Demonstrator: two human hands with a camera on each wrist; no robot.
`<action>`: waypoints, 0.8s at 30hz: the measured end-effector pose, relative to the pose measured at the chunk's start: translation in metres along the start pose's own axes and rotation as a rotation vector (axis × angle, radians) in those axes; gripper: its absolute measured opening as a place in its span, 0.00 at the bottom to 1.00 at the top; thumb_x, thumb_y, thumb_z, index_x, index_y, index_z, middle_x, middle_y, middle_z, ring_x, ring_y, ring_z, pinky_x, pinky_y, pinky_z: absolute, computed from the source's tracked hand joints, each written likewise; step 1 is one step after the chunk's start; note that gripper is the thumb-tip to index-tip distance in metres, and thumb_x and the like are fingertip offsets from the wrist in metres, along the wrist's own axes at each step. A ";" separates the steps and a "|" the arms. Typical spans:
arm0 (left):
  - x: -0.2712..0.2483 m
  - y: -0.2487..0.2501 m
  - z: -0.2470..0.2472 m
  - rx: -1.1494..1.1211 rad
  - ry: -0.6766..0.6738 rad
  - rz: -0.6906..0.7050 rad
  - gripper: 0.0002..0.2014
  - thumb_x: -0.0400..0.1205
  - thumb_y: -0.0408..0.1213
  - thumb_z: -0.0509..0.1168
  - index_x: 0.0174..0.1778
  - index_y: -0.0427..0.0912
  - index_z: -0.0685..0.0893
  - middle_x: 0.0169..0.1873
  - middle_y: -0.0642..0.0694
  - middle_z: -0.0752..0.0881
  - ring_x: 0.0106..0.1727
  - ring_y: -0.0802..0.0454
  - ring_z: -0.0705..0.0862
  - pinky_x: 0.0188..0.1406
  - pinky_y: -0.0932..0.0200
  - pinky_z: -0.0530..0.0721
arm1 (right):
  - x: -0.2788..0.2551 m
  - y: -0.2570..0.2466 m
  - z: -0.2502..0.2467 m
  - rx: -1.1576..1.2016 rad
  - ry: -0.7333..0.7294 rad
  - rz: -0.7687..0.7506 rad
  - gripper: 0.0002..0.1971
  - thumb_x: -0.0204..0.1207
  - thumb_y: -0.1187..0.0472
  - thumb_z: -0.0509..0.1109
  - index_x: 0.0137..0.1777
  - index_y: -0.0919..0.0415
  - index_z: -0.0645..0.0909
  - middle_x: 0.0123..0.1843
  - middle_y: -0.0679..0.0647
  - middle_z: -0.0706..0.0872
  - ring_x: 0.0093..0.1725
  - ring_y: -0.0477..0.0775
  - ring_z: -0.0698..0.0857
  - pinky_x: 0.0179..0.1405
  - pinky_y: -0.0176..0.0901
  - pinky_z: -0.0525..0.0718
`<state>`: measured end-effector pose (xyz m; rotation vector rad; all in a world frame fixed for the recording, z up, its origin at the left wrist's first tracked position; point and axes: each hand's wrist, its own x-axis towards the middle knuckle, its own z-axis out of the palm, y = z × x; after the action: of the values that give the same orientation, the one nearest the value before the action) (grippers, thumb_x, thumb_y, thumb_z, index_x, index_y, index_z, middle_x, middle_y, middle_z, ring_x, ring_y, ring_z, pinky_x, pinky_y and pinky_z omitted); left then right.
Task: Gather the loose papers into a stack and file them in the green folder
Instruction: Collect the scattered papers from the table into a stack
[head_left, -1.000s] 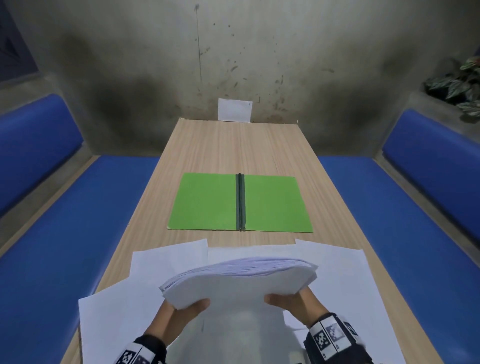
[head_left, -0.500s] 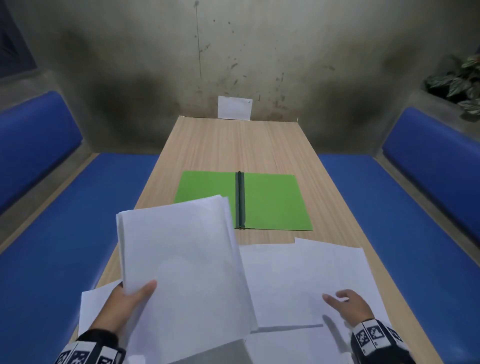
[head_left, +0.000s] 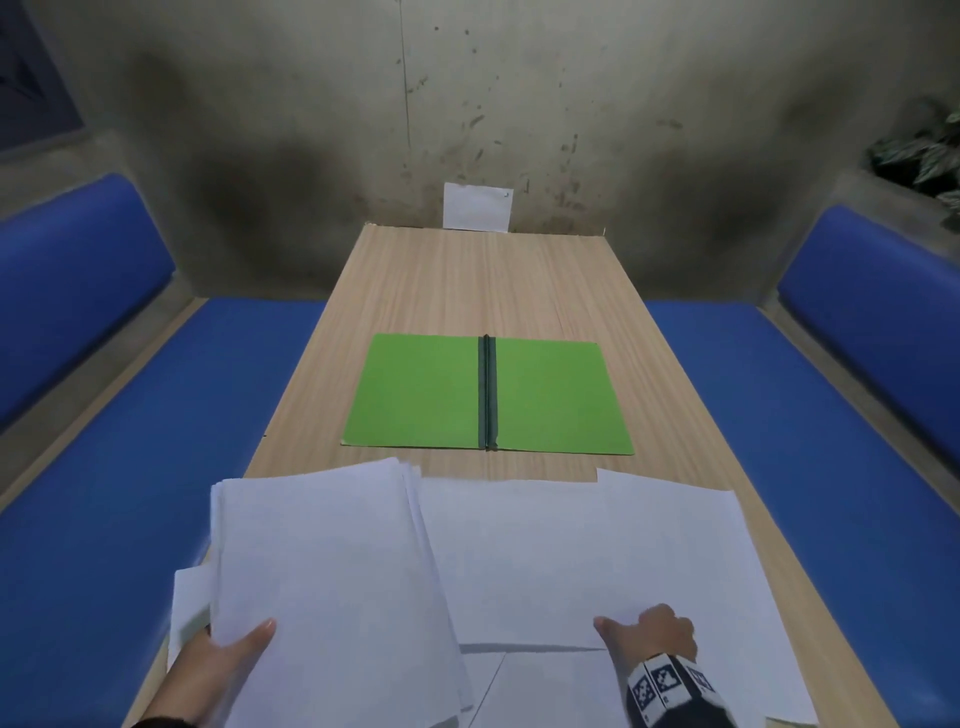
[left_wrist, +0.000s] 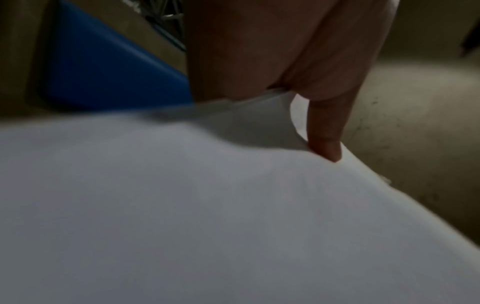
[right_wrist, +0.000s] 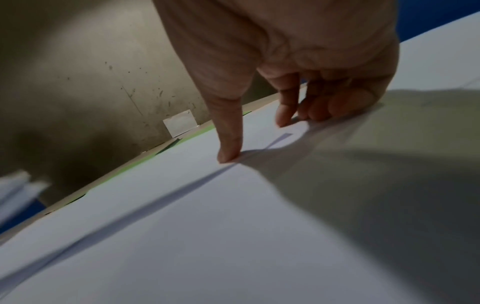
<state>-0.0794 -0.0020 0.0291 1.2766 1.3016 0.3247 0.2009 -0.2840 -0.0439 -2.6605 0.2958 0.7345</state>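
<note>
The green folder (head_left: 415, 395) lies open and flat in the middle of the wooden table (head_left: 478, 280). My left hand (head_left: 223, 660) holds a stack of white papers (head_left: 332, 571) by its near left corner, with the thumb (left_wrist: 324, 133) on top; the stack (left_wrist: 233, 205) lies low over the table's near left. Loose white sheets (head_left: 597, 545) overlap on the near right. My right hand (head_left: 649, 634) grips one sheet (right_wrist: 233, 226) at its slightly raised near edge with thumb (right_wrist: 228, 144) and curled fingers. A sliver of folder (right_wrist: 130, 170) shows beyond.
Blue padded benches run along the table on the left (head_left: 130, 467) and the right (head_left: 831, 441). A small white card (head_left: 478, 207) leans against the stained wall at the table's far end. A leafy plant (head_left: 924, 150) stands on the right ledge.
Both hands held the stack up a second ago. The left hand has since carried it alone to the left and lowered it. The right hand let go and came down on a loose sheet.
</note>
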 end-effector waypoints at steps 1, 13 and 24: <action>0.002 -0.005 -0.001 0.071 0.011 -0.012 0.23 0.72 0.35 0.74 0.61 0.30 0.79 0.55 0.33 0.84 0.53 0.37 0.81 0.61 0.45 0.76 | -0.001 -0.002 0.001 0.000 0.016 0.021 0.36 0.56 0.41 0.77 0.60 0.63 0.76 0.60 0.60 0.77 0.60 0.61 0.82 0.55 0.47 0.82; 0.040 -0.054 -0.040 0.529 0.245 -0.290 0.40 0.66 0.53 0.75 0.73 0.43 0.71 0.79 0.36 0.60 0.78 0.37 0.58 0.80 0.41 0.56 | 0.013 -0.002 -0.003 0.061 -0.100 -0.150 0.08 0.71 0.62 0.67 0.32 0.57 0.74 0.31 0.50 0.76 0.33 0.50 0.77 0.31 0.36 0.73; 0.048 -0.055 -0.071 0.515 0.207 -0.176 0.20 0.69 0.47 0.75 0.49 0.35 0.86 0.52 0.32 0.86 0.52 0.32 0.82 0.61 0.40 0.79 | 0.040 0.047 -0.100 1.150 -0.147 -0.253 0.23 0.58 0.54 0.82 0.51 0.62 0.83 0.41 0.53 0.94 0.35 0.55 0.93 0.34 0.46 0.91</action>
<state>-0.1471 0.0518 -0.0239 1.5680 1.7346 -0.0114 0.2663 -0.3704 0.0010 -1.5095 0.2297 0.4510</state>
